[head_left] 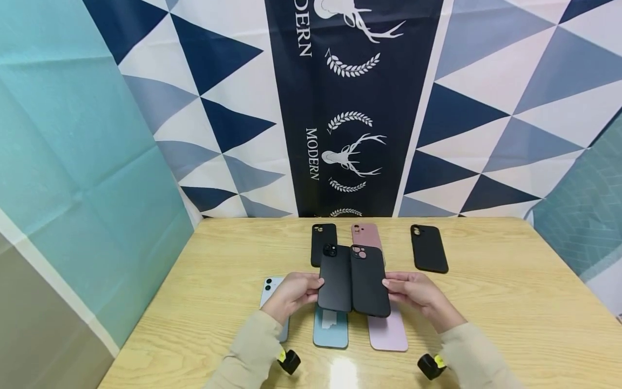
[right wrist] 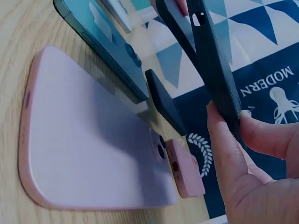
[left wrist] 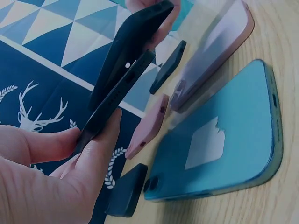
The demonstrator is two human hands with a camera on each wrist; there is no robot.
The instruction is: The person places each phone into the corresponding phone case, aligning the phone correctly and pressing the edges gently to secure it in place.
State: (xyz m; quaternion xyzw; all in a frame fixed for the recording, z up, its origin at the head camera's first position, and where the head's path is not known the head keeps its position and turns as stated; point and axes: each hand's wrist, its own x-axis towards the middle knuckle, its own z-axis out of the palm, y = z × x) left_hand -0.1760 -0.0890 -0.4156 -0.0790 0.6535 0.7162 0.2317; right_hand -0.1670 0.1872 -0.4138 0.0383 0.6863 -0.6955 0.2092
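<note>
My left hand (head_left: pixel 293 294) pinches a black phone (head_left: pixel 335 280) by its left edge, its camera lenses at the upper left corner. A black phone case (head_left: pixel 371 283) is gripped at its right edge between the thumb and fingers of my right hand (head_left: pixel 417 292). Pink shows through the case's camera cutout. Phone and case are held up side by side above the table, backs toward the head camera. In the right wrist view, a port opening shows in the bottom rim of the case (right wrist: pixel 217 70). Under them lie a teal phone (head_left: pixel 330 336) and a lilac phone (head_left: pixel 389 336).
A pale blue phone (head_left: pixel 269 289) lies partly hidden beneath my left forearm. Along the back are a black case (head_left: pixel 323 236), a pink case (head_left: pixel 366 234) and, farther right, another black case (head_left: pixel 430 249). The wooden table (head_left: pixel 510 302) meets a patterned cloth (head_left: pixel 350 189) behind.
</note>
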